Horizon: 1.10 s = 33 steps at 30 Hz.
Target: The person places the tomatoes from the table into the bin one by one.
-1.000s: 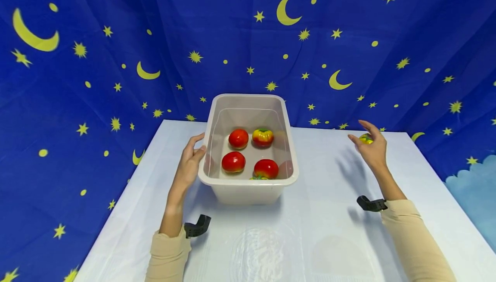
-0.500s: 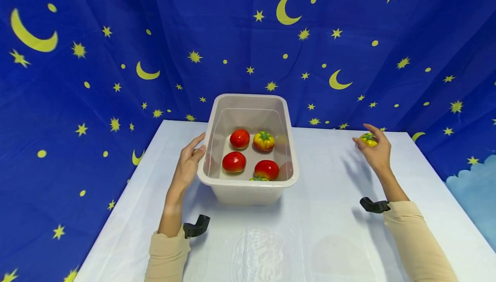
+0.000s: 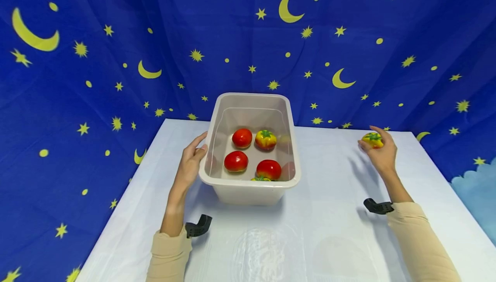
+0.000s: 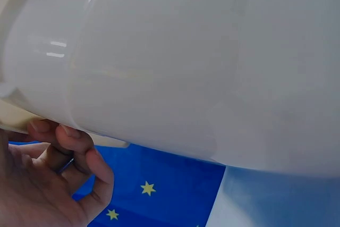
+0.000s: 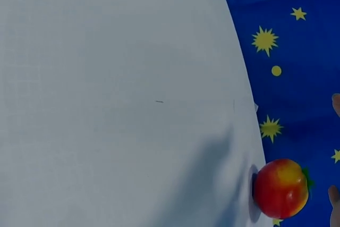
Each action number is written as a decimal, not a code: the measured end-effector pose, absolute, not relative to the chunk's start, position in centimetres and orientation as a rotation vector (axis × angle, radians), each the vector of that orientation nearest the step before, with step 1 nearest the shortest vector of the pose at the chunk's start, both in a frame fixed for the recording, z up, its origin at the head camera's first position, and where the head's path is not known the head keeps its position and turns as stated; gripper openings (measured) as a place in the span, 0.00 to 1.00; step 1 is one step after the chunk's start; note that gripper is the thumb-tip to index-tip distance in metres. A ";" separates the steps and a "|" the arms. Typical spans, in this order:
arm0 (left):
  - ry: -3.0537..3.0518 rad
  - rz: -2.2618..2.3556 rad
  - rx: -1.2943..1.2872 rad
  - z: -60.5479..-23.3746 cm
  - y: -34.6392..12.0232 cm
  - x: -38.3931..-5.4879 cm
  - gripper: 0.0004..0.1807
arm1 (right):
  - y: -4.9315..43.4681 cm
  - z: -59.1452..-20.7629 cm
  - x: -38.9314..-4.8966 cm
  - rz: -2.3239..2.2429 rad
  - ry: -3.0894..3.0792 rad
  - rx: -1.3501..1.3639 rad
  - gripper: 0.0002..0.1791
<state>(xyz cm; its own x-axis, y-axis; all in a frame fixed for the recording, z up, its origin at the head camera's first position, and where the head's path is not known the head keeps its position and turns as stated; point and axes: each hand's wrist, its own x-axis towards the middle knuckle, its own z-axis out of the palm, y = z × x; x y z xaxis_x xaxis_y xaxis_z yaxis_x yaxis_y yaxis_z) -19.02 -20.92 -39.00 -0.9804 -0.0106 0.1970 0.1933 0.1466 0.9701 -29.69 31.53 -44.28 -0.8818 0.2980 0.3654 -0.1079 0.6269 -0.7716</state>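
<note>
A light grey plastic box (image 3: 251, 193) stands at the middle of the table. My left hand (image 3: 190, 161) holds its left rim; in the left wrist view, the curled fingers (image 4: 98, 176) meet its outer wall. Inside lie several red toy tomatoes (image 3: 236, 161), one of them yellow-red with its green stem up (image 3: 265, 140). Another red-and-yellow toy tomato (image 5: 281, 188) rests near the table's far right edge. My right hand (image 3: 381, 150) is spread around it, thumb and forefinger apart; the right wrist view shows the fingertips (image 5: 334, 198) clear of it.
A white cloth covers the table (image 3: 329, 213). Behind it hangs a blue curtain (image 3: 248, 28) with yellow moons and stars. Black camera mounts (image 3: 379, 206) sit on both wrists.
My right hand has shifted slightly right, and more of the tomato near it shows, its green stem now visible. The yellow-red tomato in the box has turned its stem upward. My left hand stays put.
</note>
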 end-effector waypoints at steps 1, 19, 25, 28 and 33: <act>-2.254 -1.946 -0.182 -39.0 -20.9 -19.0 0.24 | 31.7 -44.3 -29.7 1.170 -2.388 -0.159 0.32; -2.238 -1.993 -0.193 -39.4 -21.2 -18.9 0.24 | 32.8 -45.4 -30.3 1.123 -2.429 -0.244 0.36; -2.232 -1.992 -0.203 -39.2 -21.1 -19.0 0.24 | 33.2 -45.7 -30.5 1.124 -2.456 -0.301 0.38; -2.227 -1.989 -0.200 -39.1 -21.0 -19.1 0.24 | 33.4 -45.9 -30.7 1.127 -2.457 -0.326 0.39; -2.236 -1.986 -0.192 -39.1 -21.0 -19.2 0.24 | 33.9 -46.3 -31.0 1.118 -2.464 -0.376 0.39</act>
